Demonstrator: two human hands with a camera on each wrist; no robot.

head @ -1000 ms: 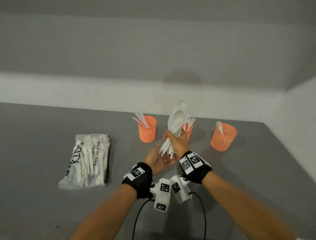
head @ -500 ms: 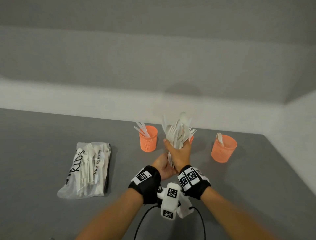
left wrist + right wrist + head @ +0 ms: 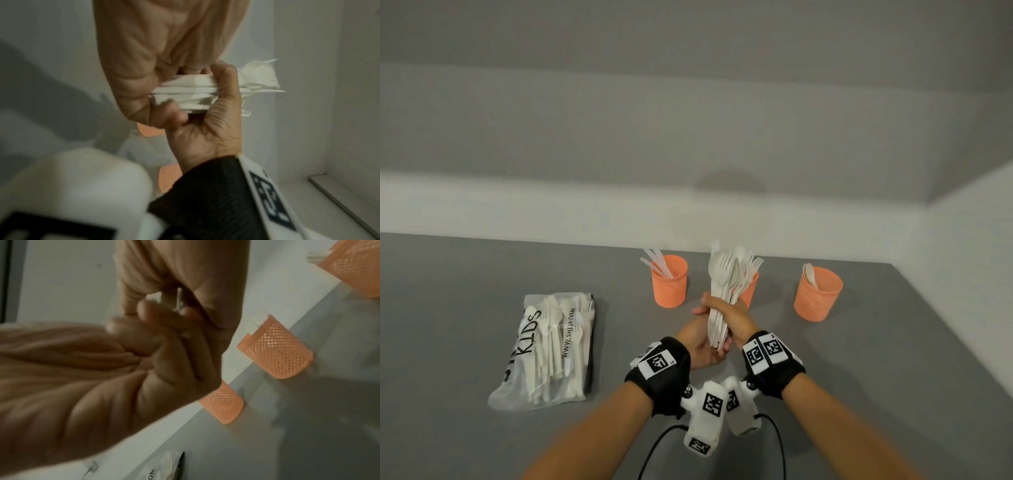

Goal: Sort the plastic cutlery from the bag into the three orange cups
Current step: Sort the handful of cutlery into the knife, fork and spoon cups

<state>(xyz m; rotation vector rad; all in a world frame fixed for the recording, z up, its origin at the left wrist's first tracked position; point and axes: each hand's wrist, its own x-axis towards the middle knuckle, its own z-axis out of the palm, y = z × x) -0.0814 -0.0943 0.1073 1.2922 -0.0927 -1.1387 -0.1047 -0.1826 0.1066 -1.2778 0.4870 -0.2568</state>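
Note:
My right hand [image 3: 732, 320] grips a bundle of white plastic cutlery [image 3: 724, 274] upright above the grey table, spoon and fork heads up. Beneath it, my left hand [image 3: 697, 342] cups the handle ends, its fingers curling round them. In the left wrist view the bundle [image 3: 185, 94] sits between the left palm [image 3: 164, 40] and the right thumb [image 3: 224, 91]. Three orange mesh cups stand behind: the left cup [image 3: 669, 281] holds knives, the middle cup [image 3: 750, 291] is partly hidden by the bundle, and the right cup [image 3: 818, 294] holds spoons. The clear bag [image 3: 541, 346] lies at the left with more cutlery inside.
The grey table [image 3: 876, 359] ends at a pale wall behind the cups and on the right. Cables hang from the wrist cameras [image 3: 705, 411] near the front edge. The right wrist view shows the cups [image 3: 275, 352] in a row along the wall.
The bundle has swung from leaning right to upright. My left hand, open below it a second ago, has closed in around the handle ends.

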